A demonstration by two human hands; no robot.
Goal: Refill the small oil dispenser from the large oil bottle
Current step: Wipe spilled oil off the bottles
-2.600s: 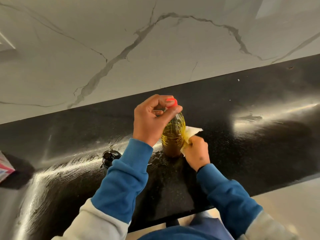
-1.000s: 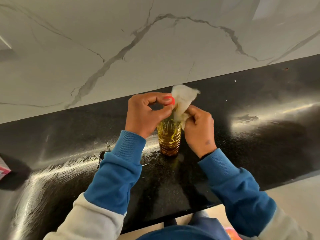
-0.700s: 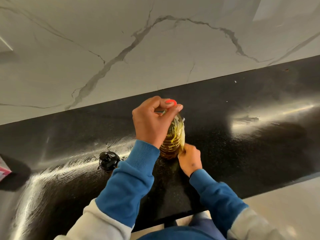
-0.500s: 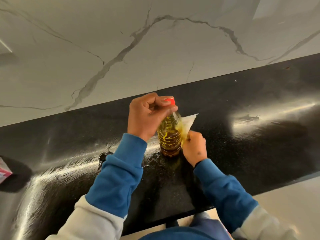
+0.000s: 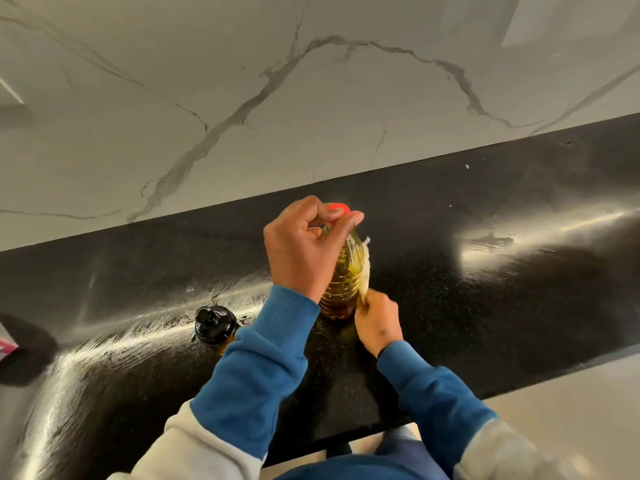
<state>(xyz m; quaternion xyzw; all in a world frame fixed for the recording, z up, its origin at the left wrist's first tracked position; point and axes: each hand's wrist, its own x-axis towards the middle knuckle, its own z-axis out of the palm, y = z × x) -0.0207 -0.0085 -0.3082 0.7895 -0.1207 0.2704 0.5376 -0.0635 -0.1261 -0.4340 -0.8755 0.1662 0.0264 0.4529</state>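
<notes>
I note first the polished black stone countertop (image 5: 485, 306), running left to right below a white marble-veined wall (image 5: 242, 98); its surface shows smeared, glossy streaks, which I judge to be oil residue.

At centre stands the large clear ribbed plastic oil bottle (image 5: 343, 285), upright on the counter, holding yellow oil with a darker layer at its base. Its red cap (image 5: 337, 207) is in place, so I judge that pouring is finished and that this is cleanup.

My left hand (image 5: 304, 247) is curled round the bottle's neck just under the cap, thumb and forefinger closed on it. I judge this hold serves to steady the bottle against sideways push.

My right hand (image 5: 379, 320) sits low at the bottle's right side, near the base, fingers closed on a crumpled white paper tissue (image 5: 364, 271) pressed flat against the bottle wall. The placement suggests a wipe along the bottle's length to take off drips.

The small dark-capped round oil dispenser (image 5: 213, 325) stands on the counter to the left of the bottle, apart from it, partly behind my blue sleeve (image 5: 256, 368); neither hand touches it. Its fill level cannot be read.

At the far left edge a pink-and-white packet (image 5: 7, 344) shows only in part.
</notes>
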